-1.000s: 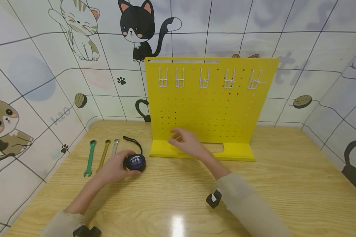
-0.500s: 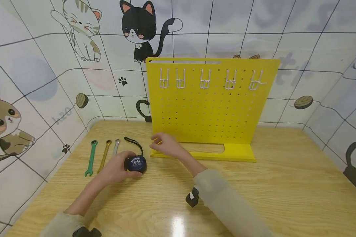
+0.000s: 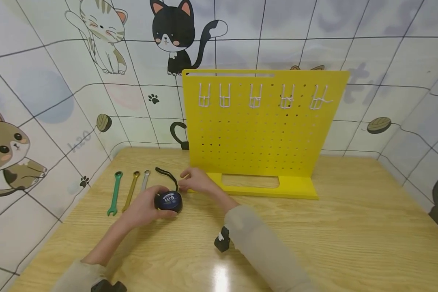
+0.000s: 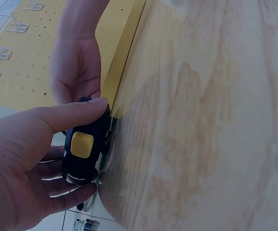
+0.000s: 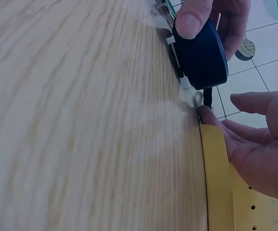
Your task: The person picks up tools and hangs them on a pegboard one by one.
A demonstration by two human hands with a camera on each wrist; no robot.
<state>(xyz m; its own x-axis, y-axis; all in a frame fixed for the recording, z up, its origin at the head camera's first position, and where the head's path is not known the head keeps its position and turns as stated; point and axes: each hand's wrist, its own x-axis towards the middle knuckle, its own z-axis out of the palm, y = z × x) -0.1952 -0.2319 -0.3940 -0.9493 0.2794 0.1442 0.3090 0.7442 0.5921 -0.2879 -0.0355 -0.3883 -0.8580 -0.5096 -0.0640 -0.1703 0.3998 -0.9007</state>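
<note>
A dark blue and black tape measure [image 3: 170, 201], marked 5m, is at the left of the wooden table. My left hand [image 3: 144, 207] grips it between thumb and fingers; the left wrist view shows its yellow button [image 4: 82, 145]. From its far side a black wrist strap [image 3: 166, 174] trails back in a curve. Beside the tape measure, my right hand [image 3: 198, 181] reaches in at the strap. In the right wrist view the thumb and fingers of that hand [image 5: 269, 144] are spread apart, with the strap [image 5: 207, 97] near the fingertips and not pinched.
Left of the tape measure lie a green wrench [image 3: 115, 194], a gold wrench [image 3: 132, 188] and a silver wrench [image 3: 145, 180]. A yellow pegboard [image 3: 263, 134] with several white wire hooks [image 3: 255, 96] stands at the back on its base [image 3: 295, 186]. A tiled wall is behind.
My right hand has moved left from in front of the pegboard to beside the tape measure's strap. The left hand keeps its grip on the tape measure, which has hardly moved.
</note>
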